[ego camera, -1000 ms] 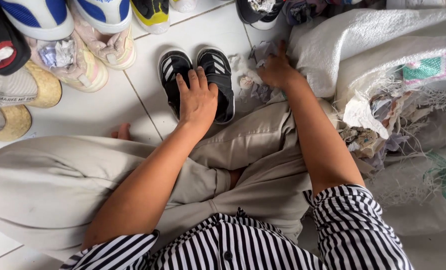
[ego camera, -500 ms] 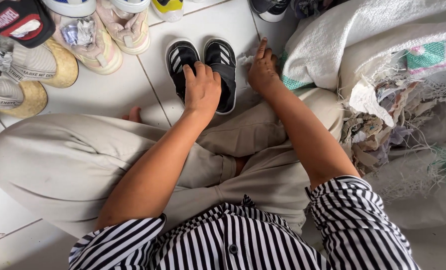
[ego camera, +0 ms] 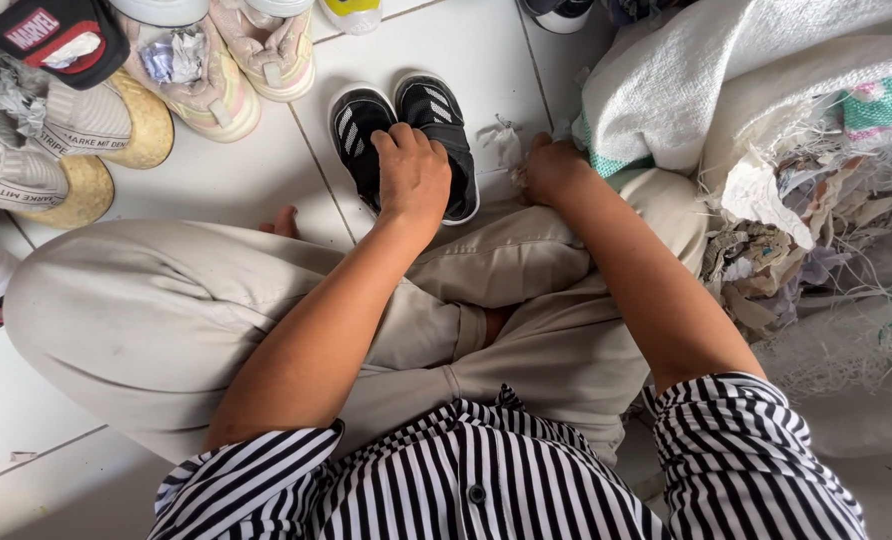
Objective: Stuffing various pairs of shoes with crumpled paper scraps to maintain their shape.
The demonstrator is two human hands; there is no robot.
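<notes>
Small black slip-on shoes with white stripes (ego camera: pixel 406 140) lie paired on the white tiled floor (ego camera: pixel 216 185), just beyond the crossed beige trouser legs (ego camera: pixel 266 310). Left hand (ego camera: pixel 413 175) rests on their heels, fingers curled together; right hand (ego camera: pixel 554 170) is fisted beside the shoes. They look light and soft: best gripped at the heels.

A white tiled floor (ego camera: pixel 216 180) with dark grout lines carries everything. At upper centre a pair of small black sandals with white stripes (ego camera: pixel 406 135) stands side by side on it. At upper left sit a pair of pale pink sneakers (ego camera: pixel 231 70) stuffed with paper, grey shoes with tan rope soles (ego camera: pixel 76 150) and a black shoe (ego camera: pixel 61 35). On the right lies a white woven sack (ego camera: pixel 766 90) with frayed edges. A person sits cross-legged in beige trousers (ego camera: pixel 166 320) on the tiles at centre
</notes>
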